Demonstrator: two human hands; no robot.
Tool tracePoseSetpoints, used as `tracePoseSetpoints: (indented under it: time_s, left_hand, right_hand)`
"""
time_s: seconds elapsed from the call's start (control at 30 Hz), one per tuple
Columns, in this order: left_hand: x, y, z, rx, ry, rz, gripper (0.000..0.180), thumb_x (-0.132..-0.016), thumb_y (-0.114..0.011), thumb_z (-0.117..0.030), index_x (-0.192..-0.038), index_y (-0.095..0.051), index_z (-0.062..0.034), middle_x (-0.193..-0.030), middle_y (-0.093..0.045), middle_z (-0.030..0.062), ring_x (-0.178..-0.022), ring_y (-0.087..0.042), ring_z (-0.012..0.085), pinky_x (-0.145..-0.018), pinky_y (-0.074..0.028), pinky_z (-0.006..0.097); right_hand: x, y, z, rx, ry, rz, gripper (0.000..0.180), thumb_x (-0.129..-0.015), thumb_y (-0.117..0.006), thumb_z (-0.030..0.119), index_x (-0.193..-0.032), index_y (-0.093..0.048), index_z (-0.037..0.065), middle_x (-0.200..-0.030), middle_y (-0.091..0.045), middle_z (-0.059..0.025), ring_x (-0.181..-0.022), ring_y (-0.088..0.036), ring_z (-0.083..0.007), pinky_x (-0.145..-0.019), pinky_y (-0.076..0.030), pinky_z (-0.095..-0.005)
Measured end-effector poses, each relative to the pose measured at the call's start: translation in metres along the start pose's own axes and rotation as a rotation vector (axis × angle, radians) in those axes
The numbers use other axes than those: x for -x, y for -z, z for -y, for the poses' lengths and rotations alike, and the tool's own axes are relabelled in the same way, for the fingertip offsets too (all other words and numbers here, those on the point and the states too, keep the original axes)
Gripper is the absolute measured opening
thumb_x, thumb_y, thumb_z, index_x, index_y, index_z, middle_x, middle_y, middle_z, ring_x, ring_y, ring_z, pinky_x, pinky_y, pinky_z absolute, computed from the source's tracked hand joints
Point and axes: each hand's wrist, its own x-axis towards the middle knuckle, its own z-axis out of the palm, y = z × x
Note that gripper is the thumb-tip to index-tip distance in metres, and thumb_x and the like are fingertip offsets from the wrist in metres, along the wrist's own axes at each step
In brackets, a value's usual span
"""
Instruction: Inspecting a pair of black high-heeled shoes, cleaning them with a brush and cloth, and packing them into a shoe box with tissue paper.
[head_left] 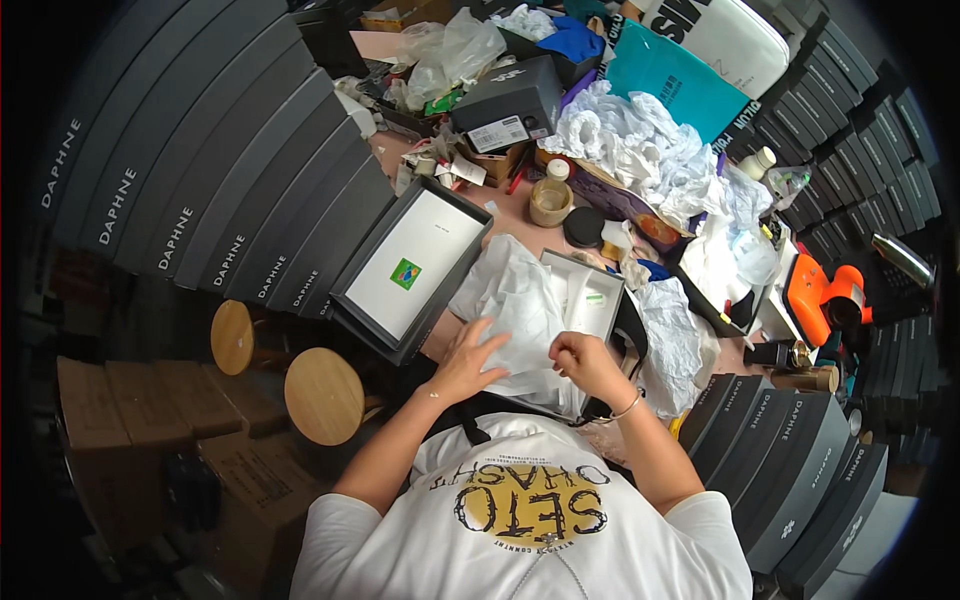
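Note:
White tissue paper (515,295) lies loosely folded in front of me, over a grey shoebox (606,322) whose white inside shows at the far right. My left hand (466,362) rests at the paper's left edge, fingers spread and gripping nothing. On the paper's right side, my right hand (588,365) is closed, its fingertips pinched at the sheet. What lies under the paper is hidden. Left of it stands a dark box (468,252) with a white inside and a small green sticker (405,273).
Dark shoeboxes (210,150) stand stacked at left, with more boxes (775,450) at right. Behind my hands are a jar (550,202), crumpled paper (640,150) and a closed shoebox (510,100). An orange tool (825,298) lies right; a round stool (325,396) stands left.

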Motion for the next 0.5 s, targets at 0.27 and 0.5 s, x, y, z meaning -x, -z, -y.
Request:
tracePoseSetpoints:
  time_s: [0.27, 0.5]
  left_hand:
    - [0.055, -0.047, 0.135, -0.358, 0.383, 0.429, 0.014, -0.079, -0.059, -0.007, -0.091, -0.063, 0.0001, -0.089, -0.061, 0.0184, -0.087, -0.059, 0.0379, -0.081, -0.049, 0.044]
    - [0.011, 0.029, 0.032, -0.279, 0.216, 0.331, 0.052, -0.079, -0.063, -0.014, -0.125, -0.046, 0.0027, -0.126, -0.047, 0.0212, -0.124, -0.04, 0.0391, -0.099, -0.04, 0.046]
  right_hand:
    - [0.001, -0.097, -0.11, 0.343, 0.199, -0.353, 0.034, -0.08, -0.06, 0.015, -0.099, -0.059, -0.012, -0.097, -0.061, -0.0286, -0.09, -0.06, -0.0418, -0.077, -0.051, -0.0444]
    - [-0.009, -0.072, -0.103, -0.294, -0.188, -0.342, 0.038, -0.081, -0.058, 0.022, -0.1, -0.058, -0.012, -0.079, -0.064, -0.0182, -0.072, -0.062, -0.0264, -0.068, -0.05, -0.036]
